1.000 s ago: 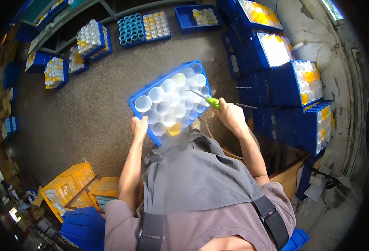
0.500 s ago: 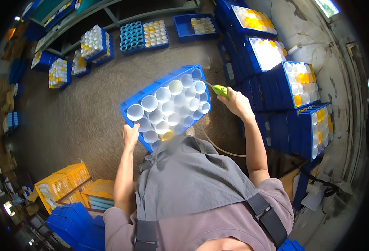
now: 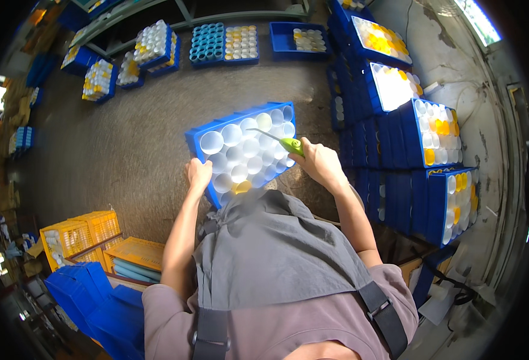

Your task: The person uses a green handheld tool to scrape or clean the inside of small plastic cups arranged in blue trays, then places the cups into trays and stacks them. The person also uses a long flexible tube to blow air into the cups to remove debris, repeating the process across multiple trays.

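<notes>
My left hand [image 3: 199,174] grips the near left rim of a blue crate [image 3: 242,117], with the thumb over the edge. White, open-ended round tubes [image 3: 239,174] fill the crate in rows, and a yellow one [image 3: 242,187] shows near my apron. The crate is tilted up toward me, its near corner hidden by the apron. My right hand [image 3: 321,163] is closed around a green air blow gun [image 3: 291,145]. The gun's thin metal nozzle reaches left over the tube openings, apart from my left hand.
Stacked blue crates [image 3: 390,198] of white and yellow tubes line the wall at right. More filled crates [image 3: 223,60] stand on the floor ahead. Yellow crates [image 3: 90,233] and an angular blue container [image 3: 93,300] are at lower left. A pale hose passes behind my right arm.
My right hand has brought the blow gun left and nearer, so its nozzle moved from the crate's far right corner to over the middle tubes. My left hand keeps its grip on the rim.
</notes>
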Tool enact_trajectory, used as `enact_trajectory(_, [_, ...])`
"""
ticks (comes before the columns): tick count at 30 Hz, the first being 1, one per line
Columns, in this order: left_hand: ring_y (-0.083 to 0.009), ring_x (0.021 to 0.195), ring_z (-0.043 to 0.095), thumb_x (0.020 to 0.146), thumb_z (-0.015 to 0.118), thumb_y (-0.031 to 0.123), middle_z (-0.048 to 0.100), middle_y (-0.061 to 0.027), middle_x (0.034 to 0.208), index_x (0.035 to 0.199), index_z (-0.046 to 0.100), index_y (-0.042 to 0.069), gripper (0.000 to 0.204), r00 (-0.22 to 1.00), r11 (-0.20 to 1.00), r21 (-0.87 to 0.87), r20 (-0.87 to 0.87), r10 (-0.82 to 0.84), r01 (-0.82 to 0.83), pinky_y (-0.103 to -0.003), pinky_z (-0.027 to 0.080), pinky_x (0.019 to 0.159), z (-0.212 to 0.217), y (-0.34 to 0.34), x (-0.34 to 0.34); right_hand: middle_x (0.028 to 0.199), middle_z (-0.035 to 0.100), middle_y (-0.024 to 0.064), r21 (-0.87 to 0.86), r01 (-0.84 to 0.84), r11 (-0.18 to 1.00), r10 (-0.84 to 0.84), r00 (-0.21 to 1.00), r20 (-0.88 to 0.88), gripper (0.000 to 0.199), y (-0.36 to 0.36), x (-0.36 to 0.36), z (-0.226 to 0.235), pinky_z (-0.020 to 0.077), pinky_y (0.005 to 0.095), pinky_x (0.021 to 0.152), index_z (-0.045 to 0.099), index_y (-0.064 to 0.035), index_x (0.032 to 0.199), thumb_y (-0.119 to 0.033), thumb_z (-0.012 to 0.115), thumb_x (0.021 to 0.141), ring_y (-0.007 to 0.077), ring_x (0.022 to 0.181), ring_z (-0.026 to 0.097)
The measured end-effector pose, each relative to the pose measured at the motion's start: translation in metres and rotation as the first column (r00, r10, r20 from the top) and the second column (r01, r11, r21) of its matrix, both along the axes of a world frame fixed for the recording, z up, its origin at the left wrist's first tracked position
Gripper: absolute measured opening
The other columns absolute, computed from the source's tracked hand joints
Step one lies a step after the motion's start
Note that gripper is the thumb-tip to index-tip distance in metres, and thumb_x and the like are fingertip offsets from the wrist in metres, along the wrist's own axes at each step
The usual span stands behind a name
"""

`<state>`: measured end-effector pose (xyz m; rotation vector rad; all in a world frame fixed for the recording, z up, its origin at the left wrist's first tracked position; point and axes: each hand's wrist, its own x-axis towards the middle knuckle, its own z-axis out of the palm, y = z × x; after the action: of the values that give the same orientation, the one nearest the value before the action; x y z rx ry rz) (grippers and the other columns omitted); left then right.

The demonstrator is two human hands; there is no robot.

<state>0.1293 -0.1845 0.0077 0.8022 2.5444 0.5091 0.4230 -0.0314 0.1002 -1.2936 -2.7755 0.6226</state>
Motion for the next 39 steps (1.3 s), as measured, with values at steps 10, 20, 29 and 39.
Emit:
enact_trajectory(10, [-0.045, 0.096, 0.067, 0.08, 0.062, 0.022, 0.068, -0.0308, 0.097, 0.092, 0.07, -0.008, 0.033, 0.993, 0.984, -0.139, -0.06, 0.106, -0.114, -0.048, 0.052, 0.087, 0.011, -0.003, 0.021, 0.064, 0.065, 0.018, 0.029, -0.182, 0.983, 0.184, 0.976, -0.113, 0.041, -0.031, -0.043, 0.011, 0.0527, 0.0424, 0.052, 0.052, -0.0027, 0.096, -0.041, 0.064, 0.092, 0.0352, 0.059, 0.067])
enact_trajectory(20, [-0.0469, 0.096, 0.066, 0.083, 0.06, 0.02, 0.066, -0.0337, 0.096, 0.104, 0.058, -0.013, 0.039, 0.969, 0.972, -0.02, -0.093, 0.23, -0.233, -0.049, 0.052, 0.087, 0.009, -0.029, 0.02, 0.064, 0.064, 0.0195, -0.042, -0.306, 0.951, 0.306, 0.952, -0.022, 0.04, -0.041, -0.034, 0.018, 0.0529, 0.0454, 0.056, 0.052, -0.0009, 0.094, -0.04, 0.062, 0.092, 0.0383, 0.062, 0.066])
enact_trajectory(29, [-0.045, 0.103, 0.064, 0.084, 0.063, 0.026, 0.067, -0.0307, 0.105, 0.097, 0.068, -0.009, 0.037, 0.95, 0.94, -0.136, -0.013, 0.313, -0.312, -0.049, 0.05, 0.092, 0.01, -0.042, -0.006, 0.066, 0.064, 0.0206, -0.036, -0.429, 0.903, 0.427, 0.903, -0.052, 0.031, -0.071, -0.06, 0.011, 0.0531, 0.0474, 0.059, 0.054, -0.0006, 0.102, -0.029, 0.06, 0.093, 0.0379, 0.066, 0.068])
enact_trajectory(39, [-0.0458, 0.096, 0.066, 0.081, 0.064, 0.028, 0.068, -0.0315, 0.096, 0.09, 0.07, -0.009, 0.038, 0.892, 0.896, -0.104, 0.098, 0.44, -0.431, -0.049, 0.051, 0.085, -0.018, -0.075, -0.094, 0.068, 0.067, 0.0185, -0.099, -0.285, 0.953, 0.3, 0.931, 0.209, 0.044, -0.072, -0.126, -0.027, 0.0548, 0.0449, 0.056, 0.053, -0.0035, 0.097, -0.047, 0.059, 0.092, 0.0358, 0.065, 0.069])
